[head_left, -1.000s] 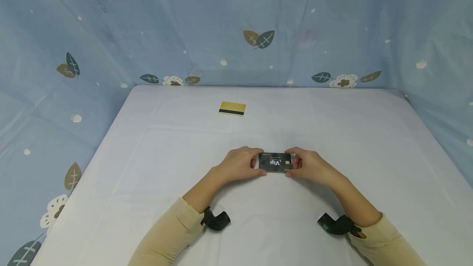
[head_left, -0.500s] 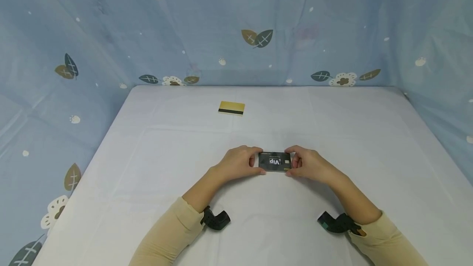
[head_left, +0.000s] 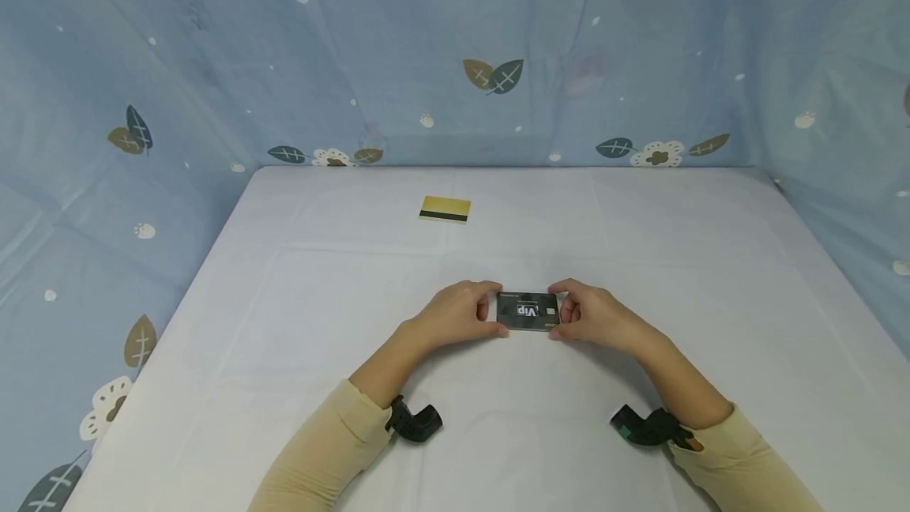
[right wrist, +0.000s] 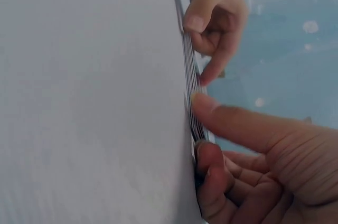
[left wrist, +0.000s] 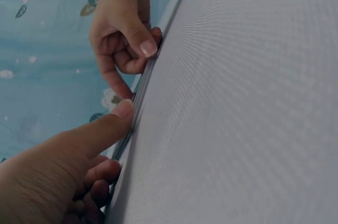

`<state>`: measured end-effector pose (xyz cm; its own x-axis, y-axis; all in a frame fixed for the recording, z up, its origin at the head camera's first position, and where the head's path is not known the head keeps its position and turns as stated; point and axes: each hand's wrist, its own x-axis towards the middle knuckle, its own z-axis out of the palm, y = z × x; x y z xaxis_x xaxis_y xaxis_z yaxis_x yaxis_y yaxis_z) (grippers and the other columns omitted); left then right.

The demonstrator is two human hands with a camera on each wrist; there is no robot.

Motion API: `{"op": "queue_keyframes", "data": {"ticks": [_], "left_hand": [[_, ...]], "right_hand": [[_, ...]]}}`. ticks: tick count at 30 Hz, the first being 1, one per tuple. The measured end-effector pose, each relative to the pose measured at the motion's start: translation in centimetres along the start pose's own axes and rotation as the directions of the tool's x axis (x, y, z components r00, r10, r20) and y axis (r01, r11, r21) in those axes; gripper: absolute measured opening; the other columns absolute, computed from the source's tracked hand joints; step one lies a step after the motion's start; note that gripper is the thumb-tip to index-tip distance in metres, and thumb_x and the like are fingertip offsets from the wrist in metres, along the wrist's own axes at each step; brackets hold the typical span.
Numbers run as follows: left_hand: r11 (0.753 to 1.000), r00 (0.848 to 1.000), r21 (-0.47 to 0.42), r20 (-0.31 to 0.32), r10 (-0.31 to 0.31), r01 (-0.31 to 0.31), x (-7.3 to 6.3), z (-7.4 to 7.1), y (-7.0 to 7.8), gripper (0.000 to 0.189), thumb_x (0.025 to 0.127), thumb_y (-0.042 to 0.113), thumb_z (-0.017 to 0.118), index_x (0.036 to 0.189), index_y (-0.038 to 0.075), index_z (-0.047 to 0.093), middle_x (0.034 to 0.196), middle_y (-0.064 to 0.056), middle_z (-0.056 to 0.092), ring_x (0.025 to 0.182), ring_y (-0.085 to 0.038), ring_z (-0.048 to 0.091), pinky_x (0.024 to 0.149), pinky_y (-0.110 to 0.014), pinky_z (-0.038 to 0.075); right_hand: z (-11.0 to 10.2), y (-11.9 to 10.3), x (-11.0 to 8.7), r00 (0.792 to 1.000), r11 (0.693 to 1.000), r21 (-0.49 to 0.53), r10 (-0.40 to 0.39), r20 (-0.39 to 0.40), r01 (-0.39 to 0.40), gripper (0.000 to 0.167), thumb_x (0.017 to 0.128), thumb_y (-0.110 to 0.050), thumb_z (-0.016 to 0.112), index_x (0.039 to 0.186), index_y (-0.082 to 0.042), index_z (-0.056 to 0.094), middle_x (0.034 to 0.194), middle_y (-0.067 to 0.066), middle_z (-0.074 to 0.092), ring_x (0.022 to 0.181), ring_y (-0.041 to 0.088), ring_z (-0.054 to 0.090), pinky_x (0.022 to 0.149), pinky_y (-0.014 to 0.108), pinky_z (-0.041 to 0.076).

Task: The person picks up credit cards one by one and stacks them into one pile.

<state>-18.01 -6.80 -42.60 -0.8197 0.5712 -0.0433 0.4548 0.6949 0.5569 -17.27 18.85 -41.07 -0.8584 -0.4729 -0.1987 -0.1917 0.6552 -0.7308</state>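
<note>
A stack of cards (head_left: 528,311) lies on the white table, topped by a black card printed "Vip" with a chip. My left hand (head_left: 455,312) pinches its left end, with the index finger on the far edge and the thumb on the near edge. At the right end, my right hand (head_left: 597,316) pinches it the same way. The wrist views show the layered card edges (right wrist: 190,68) between both thumbs. A gold card (head_left: 445,209) with a dark stripe lies apart, farther back and left.
White cloth covers the table (head_left: 640,243). A blue patterned curtain (head_left: 398,46) hangs behind and along both sides. Each wrist carries a black camera mount, the left mount (head_left: 415,422) and right mount (head_left: 645,426) standing close over the table.
My left fingertips have slid slightly left along the card edges. The right hand has hardly moved, and the stack stays in nearly the same place.
</note>
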Motion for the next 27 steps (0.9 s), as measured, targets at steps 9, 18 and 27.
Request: {"op": "queue_keyframes", "data": {"ticks": [9,18,27], "left_hand": [[0.990,0.998,-0.133,0.045,-0.036,0.042,-0.2,-0.3,-0.2,0.071,0.078,0.044,0.075,0.132,0.005,0.052,0.070,0.011,0.058,0.060,-0.005,0.050,0.064,-0.022,0.043],[0.980,0.999,-0.196,-0.004,-0.048,0.046,-0.5,-0.9,0.0,0.067,0.080,0.043,0.073,0.132,0.006,0.053,0.089,0.008,0.060,0.078,-0.007,0.055,0.073,-0.023,0.046],[0.972,0.995,-0.224,-0.060,-0.085,0.070,-0.7,-1.5,-0.5,0.068,0.079,0.040,0.075,0.135,0.009,0.051,0.109,0.001,0.059,0.089,-0.010,0.056,0.079,-0.028,0.047]], "right_hand": [[-0.6,0.0,-0.3,0.999,0.999,0.037,-0.003,0.034,0.002,0.073,0.076,-0.018,0.079,0.133,0.006,0.042,0.080,0.003,0.057,0.067,0.015,0.052,0.058,0.025,0.045],[-1.5,-0.2,-0.2,1.000,1.000,-0.020,-0.013,-0.002,0.013,0.068,0.079,-0.020,0.076,0.134,0.004,0.043,0.083,0.002,0.057,0.068,0.015,0.052,0.059,0.025,0.045],[-2.7,0.5,0.6,0.997,0.997,-0.040,-0.070,-0.017,0.069,0.066,0.079,-0.020,0.077,0.132,0.003,0.046,0.086,0.002,0.058,0.073,0.016,0.053,0.062,0.025,0.047]]}}
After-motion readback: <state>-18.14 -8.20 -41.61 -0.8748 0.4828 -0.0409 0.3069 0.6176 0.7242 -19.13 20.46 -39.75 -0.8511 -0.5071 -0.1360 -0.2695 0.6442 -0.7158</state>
